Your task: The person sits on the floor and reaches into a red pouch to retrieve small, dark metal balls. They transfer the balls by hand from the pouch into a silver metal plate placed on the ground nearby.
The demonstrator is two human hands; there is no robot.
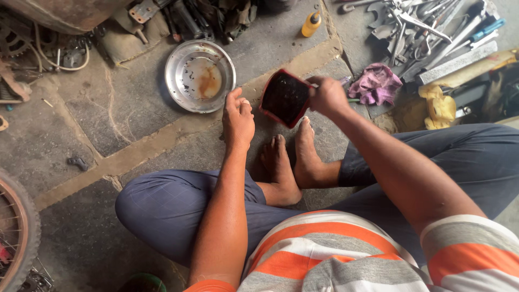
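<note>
Feet point(292, 162) rest bare on the stone floor point(97, 124), just below the red tub point(285, 97). Right hand point(327, 96) is closed on the tub's right rim, holding it tilted, dark inside showing. Left hand point(238, 120), just left of the tub, holds nothing, fingers loosely bent. Steel bowl point(200, 75) lies up-left of the tub; purple rag point(376, 84) right; yellow bottle point(311, 24) and tools point(427, 27) beyond.

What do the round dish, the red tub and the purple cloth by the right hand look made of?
Dish: shiny silvery metal, likely steel, with bright reflections and a rusty-brown stain inside. Red tub, held by the right hand: probably plastic, with a thin red rim and dark contents. Purple cloth: soft crumpled fabric, like a rag.
</note>
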